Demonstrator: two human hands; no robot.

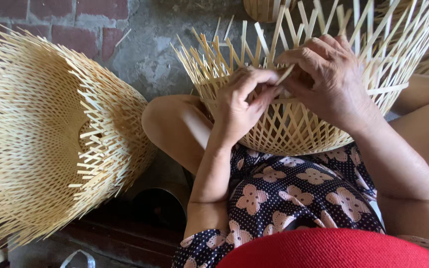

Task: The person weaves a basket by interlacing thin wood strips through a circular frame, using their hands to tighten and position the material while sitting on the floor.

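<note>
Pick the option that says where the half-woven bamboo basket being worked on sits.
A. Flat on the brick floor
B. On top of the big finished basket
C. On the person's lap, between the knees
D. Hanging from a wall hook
C: the pale, open-weave bamboo basket rests on the lap over the flowered dark dress, with the left hand and right hand pinching its thin bamboo strips.

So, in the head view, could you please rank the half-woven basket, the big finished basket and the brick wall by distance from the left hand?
1. Half-woven basket, under the left hand.
2. Big finished basket, at left.
3. Brick wall, upper left corner.
</note>
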